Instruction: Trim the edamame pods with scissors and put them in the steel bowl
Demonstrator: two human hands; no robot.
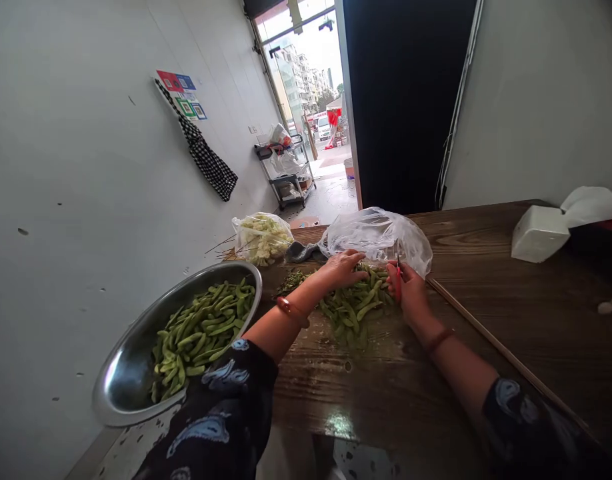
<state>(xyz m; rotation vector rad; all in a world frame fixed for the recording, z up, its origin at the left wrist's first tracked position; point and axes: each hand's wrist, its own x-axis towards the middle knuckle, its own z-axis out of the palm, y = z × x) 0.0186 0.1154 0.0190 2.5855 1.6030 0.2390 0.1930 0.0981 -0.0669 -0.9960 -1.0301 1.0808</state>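
Observation:
A loose pile of green edamame pods (356,312) lies on the dark wooden table (316,377). Over its far side reaches my left hand (342,269), fingers stretched out and apart, with nothing visibly held. My right hand (411,293), at the pile's right edge, is closed around scissors with red handles (399,285), their blades pointing away from me. Just beyond both hands lies a crumpled clear plastic bag (376,230). Small trimmings (292,283) are heaped left of the pods. To the left, a tilted-looking steel basin (121,380) contains many more edamame pods (201,333).
A bag of cauliflower (263,239) and a dark grey cloth (306,252) sit at the table's far left. Along the right runs a long wooden strip (501,347). A white tissue pack (540,233) stands far right. Beyond the table are a cart (289,177) and an open doorway.

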